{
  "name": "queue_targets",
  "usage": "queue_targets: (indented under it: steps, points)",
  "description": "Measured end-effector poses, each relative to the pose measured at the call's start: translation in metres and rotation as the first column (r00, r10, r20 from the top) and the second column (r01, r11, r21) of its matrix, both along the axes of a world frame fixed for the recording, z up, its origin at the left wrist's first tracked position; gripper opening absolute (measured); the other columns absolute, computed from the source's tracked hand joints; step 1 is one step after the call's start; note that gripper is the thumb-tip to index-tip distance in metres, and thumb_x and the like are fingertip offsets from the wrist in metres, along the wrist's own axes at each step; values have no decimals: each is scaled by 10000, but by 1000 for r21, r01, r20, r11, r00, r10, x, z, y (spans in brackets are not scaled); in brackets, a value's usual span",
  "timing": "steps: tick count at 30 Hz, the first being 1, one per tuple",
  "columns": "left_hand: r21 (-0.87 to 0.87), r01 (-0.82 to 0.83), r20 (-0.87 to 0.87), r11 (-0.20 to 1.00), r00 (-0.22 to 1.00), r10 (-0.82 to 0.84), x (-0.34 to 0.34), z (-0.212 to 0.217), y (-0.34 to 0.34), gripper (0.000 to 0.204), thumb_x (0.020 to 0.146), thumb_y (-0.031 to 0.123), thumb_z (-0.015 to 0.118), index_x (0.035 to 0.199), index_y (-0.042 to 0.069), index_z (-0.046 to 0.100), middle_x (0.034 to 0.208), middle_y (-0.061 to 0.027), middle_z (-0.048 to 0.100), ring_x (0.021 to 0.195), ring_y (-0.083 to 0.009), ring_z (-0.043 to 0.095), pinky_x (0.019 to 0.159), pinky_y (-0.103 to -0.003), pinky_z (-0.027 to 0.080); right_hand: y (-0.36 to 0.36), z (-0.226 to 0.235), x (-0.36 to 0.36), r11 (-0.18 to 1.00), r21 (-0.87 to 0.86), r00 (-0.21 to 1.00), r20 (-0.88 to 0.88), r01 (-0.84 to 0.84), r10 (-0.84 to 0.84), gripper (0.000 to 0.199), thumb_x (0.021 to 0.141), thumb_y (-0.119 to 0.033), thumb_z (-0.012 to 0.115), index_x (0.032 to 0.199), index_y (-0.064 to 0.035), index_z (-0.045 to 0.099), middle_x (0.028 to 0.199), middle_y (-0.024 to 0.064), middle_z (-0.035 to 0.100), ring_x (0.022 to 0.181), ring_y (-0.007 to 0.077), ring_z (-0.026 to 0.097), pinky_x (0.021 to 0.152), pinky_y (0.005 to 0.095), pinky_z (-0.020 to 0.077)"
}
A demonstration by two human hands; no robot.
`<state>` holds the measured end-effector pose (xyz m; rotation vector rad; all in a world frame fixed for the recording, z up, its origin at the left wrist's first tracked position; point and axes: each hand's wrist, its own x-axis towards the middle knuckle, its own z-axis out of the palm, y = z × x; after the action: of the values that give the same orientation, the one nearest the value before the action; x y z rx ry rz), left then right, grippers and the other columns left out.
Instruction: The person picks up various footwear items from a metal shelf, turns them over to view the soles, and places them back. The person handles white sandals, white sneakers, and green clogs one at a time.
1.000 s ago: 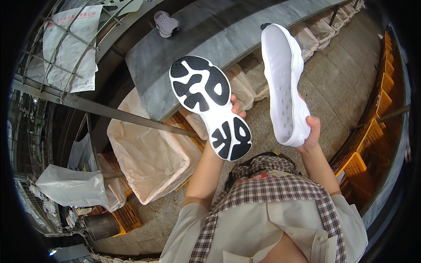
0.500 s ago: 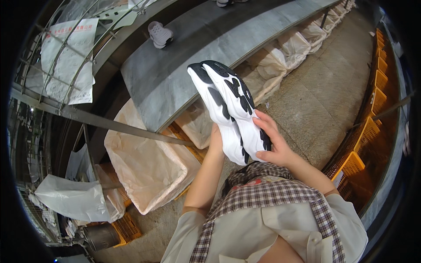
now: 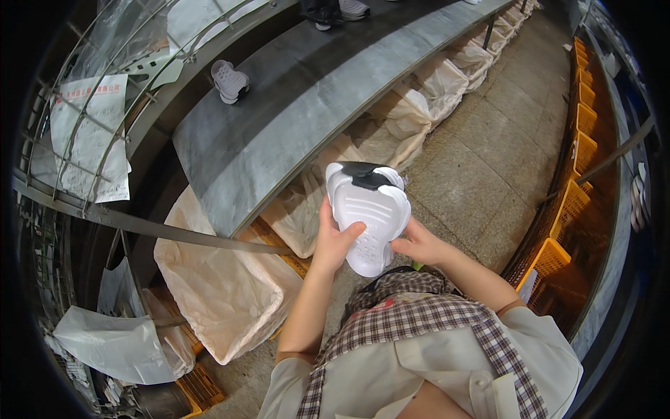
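In front of my apron I hold white shoe soles (image 3: 370,213) with black parts at the far end. The inner face of one is turned up, showing ridges and small dimples, and the white edge of another shows behind it. My left hand (image 3: 336,234) is closed on the left side, its thumb lying on the inner face. On the right side my right hand (image 3: 421,243) grips near the lower half, with its thumb at the edge and its other fingers mostly hidden behind.
A long grey worktop (image 3: 279,133) runs ahead, bearing a white shoe (image 3: 229,82) and other shoes farther off. Lined bins stand below it, with one large liner (image 3: 223,286) at the left. Orange crates (image 3: 548,262) line the right. A wire rack with a paper sheet (image 3: 91,136) stands left.
The soles have been turned from a side view to show an inner face and brought lower. My left thumb now lies on that face. The view has shifted slightly.
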<state>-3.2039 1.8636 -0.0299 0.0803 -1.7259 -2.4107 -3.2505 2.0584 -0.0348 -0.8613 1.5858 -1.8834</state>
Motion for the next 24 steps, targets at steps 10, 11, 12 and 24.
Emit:
queue_targets:
  steps: [10,11,12,24]
  points:
    - [-32,-37,57,999,998,39,-16,-2,30,909,724,32,725,1420,55,142,1304,-135,417,1186,-235,448,975,-368,406,29,-14,-25,1000,-17,1000,2,-26,26,913,809,-439,672,1423,13,168,1422,164,286,1327,257,264,1095,383,201]
    - [-27,-25,99,999,995,27,-19,-2,36,910,724,36,725,1420,49,138,1304,-137,414,1188,-233,445,976,-365,404,32,-16,-29,998,-55,1000,-8,-24,24,913,806,-443,674,1421,10,173,1418,160,293,1323,255,271,1095,384,202]
    - [-27,-23,141,999,990,26,-21,-1,41,912,725,40,725,1419,43,134,1304,-139,412,1190,-231,442,977,-362,403,35,-18,-32,997,-80,998,56,21,-16,903,804,-447,675,1416,6,187,1407,154,311,1312,253,288,1090,384,213]
    - [35,-363,318,931,887,334,-46,29,31,687,797,43,644,1361,-28,258,1185,-236,527,1056,-314,576,863,-425,535,54,-19,-82,989,-101,984,154,105,-89,504,940,-214,497,1377,-49,308,1269,119,454,1081,167,463,947,308,382]
